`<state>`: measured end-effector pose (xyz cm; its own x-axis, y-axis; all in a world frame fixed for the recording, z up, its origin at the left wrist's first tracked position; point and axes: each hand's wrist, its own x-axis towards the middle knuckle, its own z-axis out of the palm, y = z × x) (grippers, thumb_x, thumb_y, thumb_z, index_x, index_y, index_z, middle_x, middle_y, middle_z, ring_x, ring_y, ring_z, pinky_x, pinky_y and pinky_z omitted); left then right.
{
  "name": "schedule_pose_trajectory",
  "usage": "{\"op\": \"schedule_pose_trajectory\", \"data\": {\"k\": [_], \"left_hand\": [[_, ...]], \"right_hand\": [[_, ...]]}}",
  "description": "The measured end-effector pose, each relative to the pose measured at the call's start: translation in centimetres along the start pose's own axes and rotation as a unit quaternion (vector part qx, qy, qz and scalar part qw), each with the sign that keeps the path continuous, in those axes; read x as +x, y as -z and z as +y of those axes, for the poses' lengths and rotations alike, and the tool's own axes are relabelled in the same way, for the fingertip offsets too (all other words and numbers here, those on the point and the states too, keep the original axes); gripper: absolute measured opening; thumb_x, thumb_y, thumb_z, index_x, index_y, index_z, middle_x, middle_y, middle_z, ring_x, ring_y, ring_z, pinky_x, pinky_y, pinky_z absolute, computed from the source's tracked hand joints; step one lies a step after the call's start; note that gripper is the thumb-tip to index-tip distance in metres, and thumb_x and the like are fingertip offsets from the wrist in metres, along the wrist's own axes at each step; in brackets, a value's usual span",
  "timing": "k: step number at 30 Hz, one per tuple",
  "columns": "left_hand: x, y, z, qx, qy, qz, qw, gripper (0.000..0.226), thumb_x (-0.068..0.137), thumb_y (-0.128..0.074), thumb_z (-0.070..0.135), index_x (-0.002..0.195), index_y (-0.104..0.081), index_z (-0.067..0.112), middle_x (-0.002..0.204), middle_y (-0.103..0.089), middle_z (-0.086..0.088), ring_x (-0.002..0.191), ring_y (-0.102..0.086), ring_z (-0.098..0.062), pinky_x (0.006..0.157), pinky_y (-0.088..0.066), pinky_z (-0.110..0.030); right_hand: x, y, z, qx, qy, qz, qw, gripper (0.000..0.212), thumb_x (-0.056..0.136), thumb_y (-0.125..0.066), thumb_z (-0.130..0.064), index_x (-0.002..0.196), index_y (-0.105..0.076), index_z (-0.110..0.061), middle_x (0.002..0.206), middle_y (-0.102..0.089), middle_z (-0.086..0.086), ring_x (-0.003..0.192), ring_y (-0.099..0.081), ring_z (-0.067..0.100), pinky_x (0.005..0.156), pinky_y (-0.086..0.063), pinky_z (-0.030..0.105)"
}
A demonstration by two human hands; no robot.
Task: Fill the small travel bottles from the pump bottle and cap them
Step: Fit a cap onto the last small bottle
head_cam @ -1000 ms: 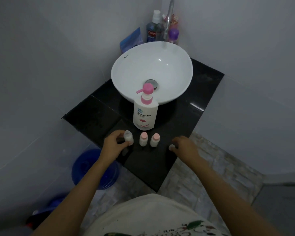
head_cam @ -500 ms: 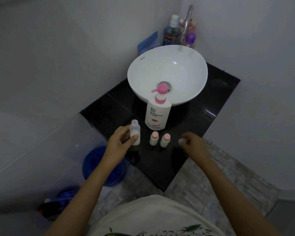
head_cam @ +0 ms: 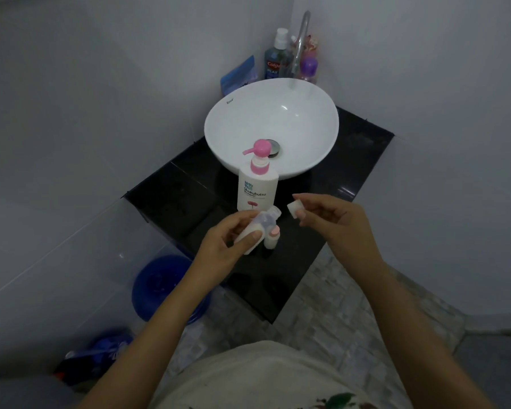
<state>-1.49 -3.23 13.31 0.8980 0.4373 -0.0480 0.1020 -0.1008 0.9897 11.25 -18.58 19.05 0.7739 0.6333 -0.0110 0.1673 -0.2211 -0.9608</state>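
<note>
My left hand point(head_cam: 230, 243) grips a small clear travel bottle point(head_cam: 261, 227), uncapped, part full of white liquid and tilted with its mouth up and to the right. My right hand point(head_cam: 334, 222) pinches a small white cap point(head_cam: 294, 208) just right of that mouth, not touching it. A white pump bottle with a pink pump point(head_cam: 257, 180) stands on the black counter point(head_cam: 322, 231) behind the hands. A capped travel bottle with a pink cap point(head_cam: 272, 239) stands on the counter right behind the held bottle; any other small bottle is hidden.
A white basin point(head_cam: 307, 128) sits behind the pump bottle, with a tap point(head_cam: 300, 39) and several toiletry bottles point(head_cam: 276, 60) at the back corner. White walls close in on both sides. A blue bucket point(head_cam: 163, 287) stands on the floor below the counter's left edge.
My left hand lifted the uncapped bottle off the counter and tilted it. My right hand picked the white cap up from the counter and brought it near the bottle's mouth.
</note>
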Motion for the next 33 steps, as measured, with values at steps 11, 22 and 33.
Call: {"op": "schedule_pose_trajectory", "data": {"k": [11,22,33], "left_hand": [[-1.3,-0.2,0.7,0.015,0.0,-0.033,0.999,0.042,0.079,-0.06,0.034,0.12,-0.06,0.024,0.115,-0.062,0.004,0.103,-0.058,-0.005,0.084,-0.05,-0.018],[-1.4,-0.6,1.1,0.02,-0.001,-0.042,0.999,0.036,0.08,-0.062,0.032,0.115,-0.062,0.023,0.113,-0.065,0.003,0.103,-0.06,-0.005,0.087,-0.05,-0.02],[-1.3,-0.4,2.0,0.012,-0.017,-0.042,0.999,0.026,0.086,-0.061,0.017,0.111,-0.062,0.026,0.112,-0.063,0.0,0.1,-0.059,0.001,0.077,-0.048,-0.01]], "right_hand": [[-0.7,0.3,0.4,-0.07,0.025,-0.092,0.993,0.029,0.083,-0.066,-0.004,0.111,-0.067,-0.009,0.098,-0.069,0.003,0.081,-0.063,0.001,0.075,-0.049,0.009],[-1.1,0.4,0.1,-0.151,-0.053,-0.074,0.984,0.041,0.086,-0.049,-0.052,0.083,-0.065,-0.014,0.069,-0.066,0.004,0.052,-0.056,0.008,0.056,-0.048,0.02],[-1.3,0.2,0.3,-0.141,-0.035,-0.068,0.987,0.026,0.086,-0.059,-0.042,0.088,-0.065,-0.016,0.069,-0.068,0.003,0.049,-0.057,0.01,0.054,-0.05,0.023]]}}
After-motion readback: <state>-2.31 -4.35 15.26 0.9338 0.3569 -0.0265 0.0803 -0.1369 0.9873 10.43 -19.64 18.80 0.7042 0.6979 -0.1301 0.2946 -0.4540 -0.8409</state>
